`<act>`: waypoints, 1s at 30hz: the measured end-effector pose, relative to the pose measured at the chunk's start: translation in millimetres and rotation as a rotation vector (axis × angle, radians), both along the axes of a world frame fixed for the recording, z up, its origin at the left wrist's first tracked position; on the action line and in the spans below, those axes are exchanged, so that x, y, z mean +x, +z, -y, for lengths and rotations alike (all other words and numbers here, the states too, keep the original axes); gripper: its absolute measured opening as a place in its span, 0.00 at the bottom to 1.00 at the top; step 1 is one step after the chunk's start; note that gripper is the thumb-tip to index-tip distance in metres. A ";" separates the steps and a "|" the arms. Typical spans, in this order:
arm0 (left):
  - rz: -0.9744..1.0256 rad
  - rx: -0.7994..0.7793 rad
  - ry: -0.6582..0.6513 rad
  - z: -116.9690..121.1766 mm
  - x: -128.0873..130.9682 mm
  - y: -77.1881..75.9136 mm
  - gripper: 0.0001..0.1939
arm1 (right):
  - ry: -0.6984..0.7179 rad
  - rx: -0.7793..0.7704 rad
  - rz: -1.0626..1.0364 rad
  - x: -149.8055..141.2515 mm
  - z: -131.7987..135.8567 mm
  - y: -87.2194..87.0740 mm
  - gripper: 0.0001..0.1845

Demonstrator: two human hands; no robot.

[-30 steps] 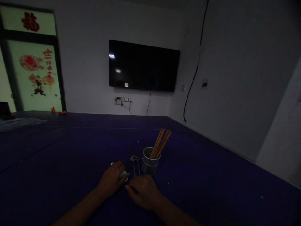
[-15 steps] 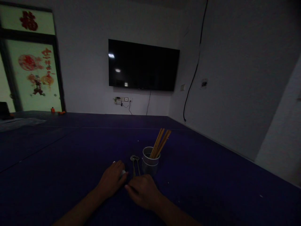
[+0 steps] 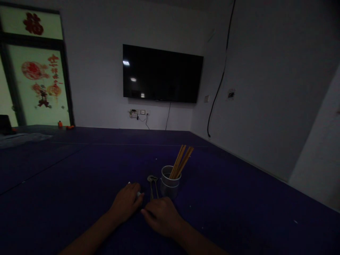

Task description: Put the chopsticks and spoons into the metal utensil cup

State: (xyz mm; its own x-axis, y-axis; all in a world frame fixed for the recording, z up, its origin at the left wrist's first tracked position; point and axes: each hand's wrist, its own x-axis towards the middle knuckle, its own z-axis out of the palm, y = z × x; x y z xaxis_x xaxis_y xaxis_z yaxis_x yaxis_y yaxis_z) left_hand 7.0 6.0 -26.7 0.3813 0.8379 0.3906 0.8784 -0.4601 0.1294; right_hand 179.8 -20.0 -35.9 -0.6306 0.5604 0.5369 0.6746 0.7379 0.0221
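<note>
My left hand rests on the dark blue surface, its fingers curled over a small white object that is mostly covered; its kind cannot be made out. Close beside it, my right hand is closed, and whatever it holds, if anything, is hidden. Just beyond the right hand lies a metal tool like pincers, with a rounded head and two thin legs whose near ends the hand hides. To the right of that tool stands a grey metal cup with several wooden sticks leaning rightward in it.
The dark blue surface stretches to the walls. A television hangs on the back wall above sockets. A black cable runs down the right wall. Small orange things sit by the glass door at far left.
Hardly anything differs. My left hand has shifted very slightly over the white object; the right hand, metal tool and cup stay in place.
</note>
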 end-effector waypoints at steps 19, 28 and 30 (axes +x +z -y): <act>-0.016 -0.026 0.001 0.4 0.5 1.3 0.15 | -0.002 -0.048 0.027 -0.4 1.5 2.7 0.15; 0.016 -0.035 0.028 1.5 1.6 2.7 0.16 | 0.002 -0.052 0.036 -0.1 1.6 1.9 0.14; 0.016 -0.040 0.025 2.4 1.7 3.5 0.16 | 0.001 -0.047 0.039 -0.3 1.8 1.7 0.13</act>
